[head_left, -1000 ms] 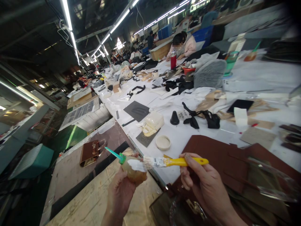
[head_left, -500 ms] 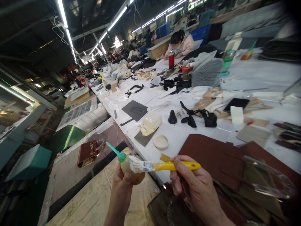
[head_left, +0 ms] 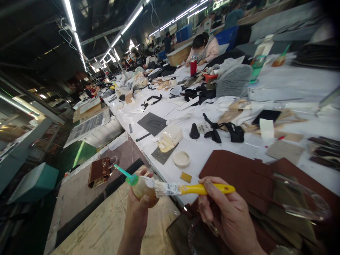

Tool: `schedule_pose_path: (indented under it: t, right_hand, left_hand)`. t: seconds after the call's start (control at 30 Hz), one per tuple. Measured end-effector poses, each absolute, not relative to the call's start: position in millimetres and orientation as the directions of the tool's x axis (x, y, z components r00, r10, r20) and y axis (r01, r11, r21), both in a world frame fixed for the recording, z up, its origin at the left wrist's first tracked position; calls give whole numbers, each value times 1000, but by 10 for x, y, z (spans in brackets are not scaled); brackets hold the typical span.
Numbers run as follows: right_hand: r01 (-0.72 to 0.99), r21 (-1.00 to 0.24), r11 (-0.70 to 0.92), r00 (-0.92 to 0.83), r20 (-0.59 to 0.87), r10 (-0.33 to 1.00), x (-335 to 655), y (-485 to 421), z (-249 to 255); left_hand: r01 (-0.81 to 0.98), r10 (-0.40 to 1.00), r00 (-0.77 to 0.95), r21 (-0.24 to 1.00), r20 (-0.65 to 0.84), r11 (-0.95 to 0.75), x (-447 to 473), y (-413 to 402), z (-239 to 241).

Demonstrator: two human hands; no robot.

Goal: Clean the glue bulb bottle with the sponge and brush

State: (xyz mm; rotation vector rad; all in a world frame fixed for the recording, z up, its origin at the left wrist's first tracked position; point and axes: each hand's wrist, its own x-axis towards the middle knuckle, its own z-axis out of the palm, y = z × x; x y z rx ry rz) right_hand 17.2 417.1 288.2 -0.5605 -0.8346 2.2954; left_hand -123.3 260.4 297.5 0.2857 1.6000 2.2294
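Shifted a touch to the left since half a second ago, the bottle (head_left: 142, 187) is now tipped with its green nozzle (head_left: 124, 174) pointing up and left, and the brush (head_left: 186, 189) has been drawn slightly right along it. That small amber bottle is wrapped tight in the left hand (head_left: 138, 212), thumb and fingers closed round its body, out over the near edge of the worktop (head_left: 212, 148). The yellow handle of the brush is pinched firmly between thumb and fingers of the right hand (head_left: 225, 216), and the white, paste-laden bristles are pressed against the bottle's shoulder. Under the right hand, brown leather pieces (head_left: 236, 170) are spread at the worktop's near edge. A round white lid (head_left: 181, 159) and a small yellow block (head_left: 186, 177) are seen just beyond the brush, with a black cone (head_left: 194, 131) farther back. On the lower board (head_left: 106, 226) to the left, a brown bag (head_left: 102, 170) is laid flat.
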Motion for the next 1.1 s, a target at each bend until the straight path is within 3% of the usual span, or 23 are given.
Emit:
schedule_pose_path:
  t: [0.27, 0.4, 0.67, 0.83, 1.0, 1.1]
  right_hand:
    - [-456, -673, -583, -654, -191, 732, 190, 4223, 2903]
    - [-459, -643, -613, -672, -200, 713, 201, 4217, 2911]
    - [-541, -417, -730, -685, -285, 671, -33, 4156, 2813]
    - [-617, -282, -734, -647, -349, 678, -451, 3983, 2738]
    - [-635, -190, -749, -634, -425, 646, -763, 3889, 2748]
    - [-644, -156, -748, -628, -449, 635, -778, 3882, 2723]
  left_hand:
    - [-66, 381, -923, 959, 46, -274, -1213, 2603, 3051]
    - [-50, 417, -908, 980, 37, -194, -1169, 2569, 3052]
    - [-83, 403, -914, 958, 37, -274, -1029, 2696, 3046]
    - [-97, 323, -946, 927, 27, -362, -882, 2938, 2948]
    - [-77, 268, -963, 970, -12, -233, -655, 3141, 2783]
    - [-138, 315, -946, 974, -76, -180, -571, 3172, 2738]
